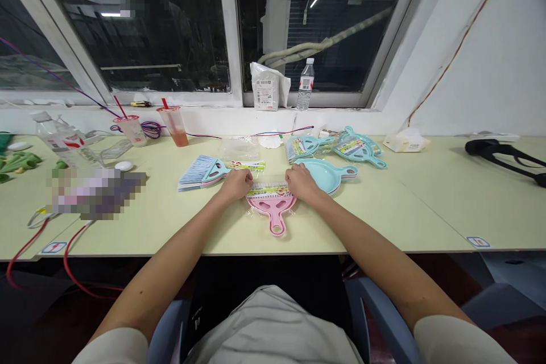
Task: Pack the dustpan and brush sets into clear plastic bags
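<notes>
Grey cloth of the person's shirt [273, 324] fills the bottom centre of the frame, and both bare forearms go up from there to the pale green table [384, 222]. At the middle of the frame lies a pink plastic dustpan in a clear wrapper [273, 207], with its handle pointing down toward the table edge. On its upper edge sits a printed paper label strip [268, 188]. The left hand [236, 183] pinches the left end of this strip with bent fingers, and the right hand [301, 182] pinches the right end in the same way; both hands rest on the package.

Just left of the left hand is a small turquoise hand brush with pale bristles [202, 172]. Just right of the right hand lies a turquoise plastic dustpan [326, 173], on top of a pink one. Higher, right of centre, there is a pile of wrapped turquoise dustpan sets [336, 148]. In the upper left part stand two plastic cups with red straws [151, 125]. On the window sill above the centre stand a clear water bottle [305, 85] and a white bag [267, 88].
</notes>
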`<state>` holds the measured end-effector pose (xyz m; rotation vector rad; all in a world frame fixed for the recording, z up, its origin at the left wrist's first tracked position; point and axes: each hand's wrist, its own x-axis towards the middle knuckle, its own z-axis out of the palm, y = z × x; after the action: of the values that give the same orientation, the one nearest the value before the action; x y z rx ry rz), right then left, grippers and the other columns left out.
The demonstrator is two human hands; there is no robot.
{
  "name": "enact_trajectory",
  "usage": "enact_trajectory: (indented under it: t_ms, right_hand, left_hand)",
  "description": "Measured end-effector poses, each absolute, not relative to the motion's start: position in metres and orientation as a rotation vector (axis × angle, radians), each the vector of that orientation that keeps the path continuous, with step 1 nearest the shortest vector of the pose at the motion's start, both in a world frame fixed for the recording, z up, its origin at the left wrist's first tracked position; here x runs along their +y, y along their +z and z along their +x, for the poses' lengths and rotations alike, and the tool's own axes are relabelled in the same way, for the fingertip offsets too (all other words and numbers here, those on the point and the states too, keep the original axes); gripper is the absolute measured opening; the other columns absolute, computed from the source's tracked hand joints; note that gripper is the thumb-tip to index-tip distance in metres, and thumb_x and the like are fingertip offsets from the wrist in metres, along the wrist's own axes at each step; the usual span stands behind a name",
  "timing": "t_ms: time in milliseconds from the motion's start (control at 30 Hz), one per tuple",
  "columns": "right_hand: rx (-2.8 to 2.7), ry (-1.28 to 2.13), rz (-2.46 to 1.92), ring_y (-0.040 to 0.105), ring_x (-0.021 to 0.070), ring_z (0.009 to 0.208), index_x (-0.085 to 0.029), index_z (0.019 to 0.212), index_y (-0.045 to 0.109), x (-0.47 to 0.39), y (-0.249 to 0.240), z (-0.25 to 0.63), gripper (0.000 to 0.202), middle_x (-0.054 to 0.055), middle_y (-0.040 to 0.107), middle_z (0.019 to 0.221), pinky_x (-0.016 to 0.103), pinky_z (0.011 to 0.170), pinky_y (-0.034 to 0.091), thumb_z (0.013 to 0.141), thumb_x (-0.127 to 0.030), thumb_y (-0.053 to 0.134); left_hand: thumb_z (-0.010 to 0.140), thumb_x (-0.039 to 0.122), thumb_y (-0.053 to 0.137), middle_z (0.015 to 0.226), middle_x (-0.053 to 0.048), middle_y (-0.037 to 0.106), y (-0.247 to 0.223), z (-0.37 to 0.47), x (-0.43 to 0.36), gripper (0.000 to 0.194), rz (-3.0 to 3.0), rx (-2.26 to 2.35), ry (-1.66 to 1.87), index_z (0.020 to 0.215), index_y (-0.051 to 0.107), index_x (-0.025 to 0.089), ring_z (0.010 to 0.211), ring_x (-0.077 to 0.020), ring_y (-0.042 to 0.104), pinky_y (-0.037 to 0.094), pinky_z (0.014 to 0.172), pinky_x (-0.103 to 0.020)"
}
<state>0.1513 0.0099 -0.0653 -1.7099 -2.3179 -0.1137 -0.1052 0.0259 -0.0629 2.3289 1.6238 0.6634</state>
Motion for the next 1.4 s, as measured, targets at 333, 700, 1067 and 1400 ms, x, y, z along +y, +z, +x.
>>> enact_trajectory:
  t_ms: [333, 700, 1067, 1400]
  right_hand:
    - [-2.368, -0.148, -1.636, 0.052, 0.0325, 0.124, -0.007, 0.128, 0.062, 0.01, -0.062, 0.148, 0.049, 0.023, 0.062, 0.128, 0.041, 0.104, 0.042, 0.082, 0.004, 0.049]
    - [-2.548, 0.339, -1.383, 0.055, 0.0296, 0.131, -0.011, 0.15, 0.049, 0.045, -0.044, 0.15, 0.072, 0.016, 0.067, 0.131, 0.037, 0.107, 0.045, 0.08, -0.013, 0.066]
    - [-2.736, -0.016, -1.256, 0.059, 0.026, 0.11, -0.016, 0.109, 0.068, 0.043, -0.048, 0.148, 0.028, 0.013, 0.067, 0.114, 0.033, 0.092, 0.043, 0.085, -0.006, 0.057]
    - [-2.727, -0.135, -1.07, 0.057, 0.025, 0.103, -0.018, 0.118, 0.068, 0.016, -0.052, 0.177, 0.033, 0.011, 0.062, 0.107, 0.034, 0.09, 0.04, 0.092, -0.008, 0.05]
  left_hand:
    - [0.081, 0.017, 0.061, 0.128, -0.022, 0.06, -0.069, -0.093, 0.018, 0.05, 2.392, 1.87, 0.698, 0.131, 0.059, 0.015, 0.126, -0.0389, 0.053, 0.042, 0.105, -0.048]
    - [0.075, 0.016, 0.061, 0.118, -0.018, 0.069, -0.066, -0.094, 0.037, 0.077, 2.692, 1.419, 0.52, 0.15, 0.049, 0.015, 0.126, -0.0393, 0.047, 0.037, 0.106, -0.05]
    - [0.077, 0.009, 0.06, 0.107, -0.015, 0.073, -0.048, -0.087, 0.047, 0.044, 2.928, 1.408, 0.185, 0.12, 0.07, 0.014, 0.111, -0.0332, 0.06, 0.044, 0.092, -0.039]
    - [0.089, 0.001, 0.044, 0.108, -0.012, 0.066, -0.042, -0.091, 0.026, 0.056, 3.162, 1.18, 0.106, 0.134, 0.067, 0.026, 0.092, -0.0243, 0.066, 0.045, 0.073, -0.031]
